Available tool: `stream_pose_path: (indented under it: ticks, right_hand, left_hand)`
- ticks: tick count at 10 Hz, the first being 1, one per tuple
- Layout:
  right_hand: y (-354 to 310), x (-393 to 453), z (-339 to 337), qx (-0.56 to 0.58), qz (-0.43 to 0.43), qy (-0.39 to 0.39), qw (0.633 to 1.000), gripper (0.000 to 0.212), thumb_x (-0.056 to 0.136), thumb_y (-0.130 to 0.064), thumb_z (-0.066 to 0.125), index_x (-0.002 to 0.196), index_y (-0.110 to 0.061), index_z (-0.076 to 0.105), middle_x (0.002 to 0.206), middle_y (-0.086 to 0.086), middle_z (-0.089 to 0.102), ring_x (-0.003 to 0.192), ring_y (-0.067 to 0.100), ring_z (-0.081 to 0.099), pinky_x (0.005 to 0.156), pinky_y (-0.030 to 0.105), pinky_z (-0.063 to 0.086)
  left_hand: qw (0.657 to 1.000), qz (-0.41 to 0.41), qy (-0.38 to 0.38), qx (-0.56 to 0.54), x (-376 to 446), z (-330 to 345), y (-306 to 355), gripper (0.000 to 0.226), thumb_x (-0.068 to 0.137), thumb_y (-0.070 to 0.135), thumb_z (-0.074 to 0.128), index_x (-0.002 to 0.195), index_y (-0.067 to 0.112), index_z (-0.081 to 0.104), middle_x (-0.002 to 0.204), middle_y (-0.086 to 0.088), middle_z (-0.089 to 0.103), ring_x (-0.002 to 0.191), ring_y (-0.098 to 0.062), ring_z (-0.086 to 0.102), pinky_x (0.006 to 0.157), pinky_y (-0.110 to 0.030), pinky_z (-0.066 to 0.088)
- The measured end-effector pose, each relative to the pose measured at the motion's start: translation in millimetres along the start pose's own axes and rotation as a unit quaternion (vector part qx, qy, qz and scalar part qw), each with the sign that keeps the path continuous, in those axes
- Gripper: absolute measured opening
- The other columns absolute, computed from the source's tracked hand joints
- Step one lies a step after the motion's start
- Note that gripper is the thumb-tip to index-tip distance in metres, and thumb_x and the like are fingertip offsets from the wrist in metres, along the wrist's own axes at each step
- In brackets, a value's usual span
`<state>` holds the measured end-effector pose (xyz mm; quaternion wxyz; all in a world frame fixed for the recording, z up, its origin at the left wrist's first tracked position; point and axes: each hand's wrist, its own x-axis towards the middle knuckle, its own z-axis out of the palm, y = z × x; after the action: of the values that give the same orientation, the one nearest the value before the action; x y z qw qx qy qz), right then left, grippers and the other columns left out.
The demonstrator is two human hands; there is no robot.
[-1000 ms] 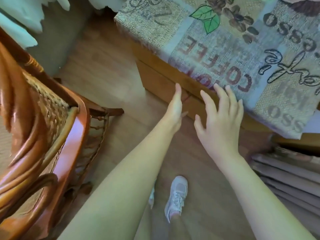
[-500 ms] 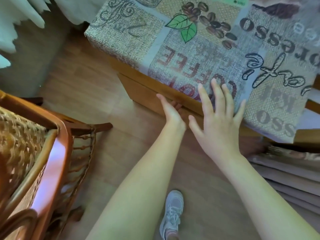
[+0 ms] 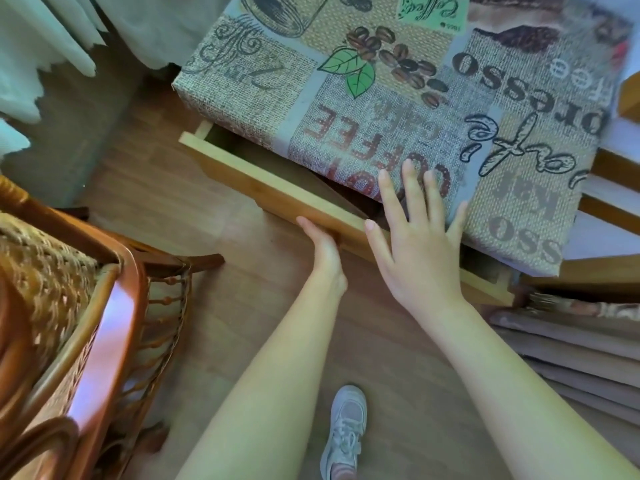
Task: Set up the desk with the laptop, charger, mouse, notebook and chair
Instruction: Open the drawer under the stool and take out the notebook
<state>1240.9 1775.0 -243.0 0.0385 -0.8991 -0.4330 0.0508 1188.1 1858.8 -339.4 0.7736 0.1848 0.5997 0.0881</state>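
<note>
The desk (image 3: 381, 98) is covered by a cloth printed with coffee beans and words. Under its front edge a wooden drawer (image 3: 263, 181) stands pulled out a short way; its inside is dark and I cannot see any contents. My left hand (image 3: 323, 247) grips the drawer's front panel from below, the fingers hidden behind the wood. My right hand (image 3: 415, 244) is spread flat over the desk's front edge, fingertips on the cloth. The wicker chair (image 3: 69, 306) with a glossy wooden frame stands at the left. No laptop, charger, mouse or notebook is in view.
Pale curtains (image 3: 41, 46) hang at the top left. Stacked brown cushions or folded fabric (image 3: 571, 341) lie on the floor at the right, below the desk. My shoe (image 3: 344, 431) stands on the wooden floor between chair and desk.
My left hand reached the drawer front, took hold of it, and the drawer has slid out from under the desk. My right hand stayed spread by the desk edge.
</note>
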Motion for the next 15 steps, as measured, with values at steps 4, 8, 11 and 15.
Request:
stream_pose_path:
  ticks: [4,8,11,15]
  right_hand:
    - [-10,-19,-2,-0.027,0.019,-0.009,0.999,0.062,0.095,-0.047,0.039,0.15,-0.026,0.02,0.16,0.008,0.012,0.147,0.032,0.01,0.105,0.073,0.014]
    - [-10,-44,3,-0.058,0.047,-0.014,0.997,0.069,0.092,-0.049,0.045,0.151,-0.027,0.017,0.161,0.009,0.009,0.146,0.035,0.009,0.102,0.075,0.008]
    - [-11,-63,11,-0.034,0.057,-0.019,0.998,0.067,0.091,-0.045,0.046,0.15,-0.027,0.021,0.16,0.011,0.011,0.145,0.038,0.015,0.101,0.077,0.011]
    - [-24,-98,35,-0.017,0.11,-0.059,0.992,0.069,0.088,-0.042,0.054,0.149,-0.022,0.028,0.158,0.012,0.021,0.142,0.037,0.027,0.1,0.072,0.027]
  left_hand:
    - [0.338,0.642,0.152,0.671,-38,-60,53,0.036,0.097,0.047,0.042,0.101,0.02,0.066,0.101,0.0,0.067,0.11,-0.02,0.061,0.109,-0.044,0.024]
    - [0.262,0.614,0.094,0.738,-60,-75,53,0.047,0.088,0.066,0.041,0.108,0.031,0.064,0.091,-0.008,0.061,0.094,-0.026,0.062,0.104,-0.05,0.022]
    - [0.218,0.564,0.053,0.795,-81,-100,43,0.061,0.081,0.076,0.032,0.103,0.03,0.065,0.079,-0.009,0.059,0.073,-0.029,0.059,0.09,-0.047,0.028]
    - [0.24,0.513,0.012,0.824,-86,-151,11,0.054,0.088,0.07,0.035,0.11,0.03,0.064,0.091,-0.007,0.066,0.08,-0.027,0.063,0.085,-0.045,0.033]
